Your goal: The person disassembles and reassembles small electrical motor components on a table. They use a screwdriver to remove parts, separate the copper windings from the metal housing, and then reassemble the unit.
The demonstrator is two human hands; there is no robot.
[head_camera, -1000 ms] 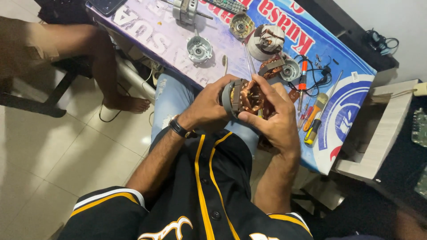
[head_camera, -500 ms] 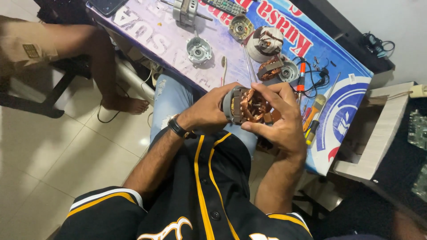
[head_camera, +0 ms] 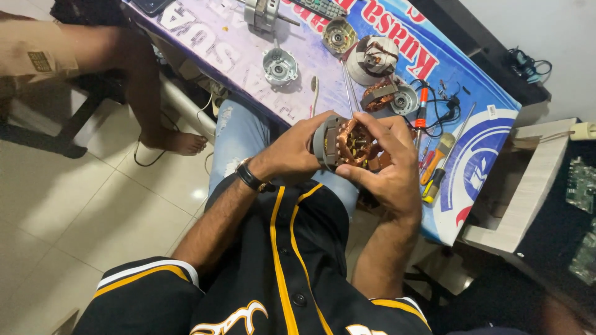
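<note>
Both grips, left hand [head_camera: 293,152] and right hand [head_camera: 390,164], clasp the copper-wound stator [head_camera: 346,144] between them.

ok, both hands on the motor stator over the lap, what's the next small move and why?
Probably a small turn of the stator in the left hand to bring the next copper coil under the right hand. The left hand grips the grey laminated rim; the right hand's fingers curl over the windings on top. Both hold it clear of the table, so it should turn freely.
</note>
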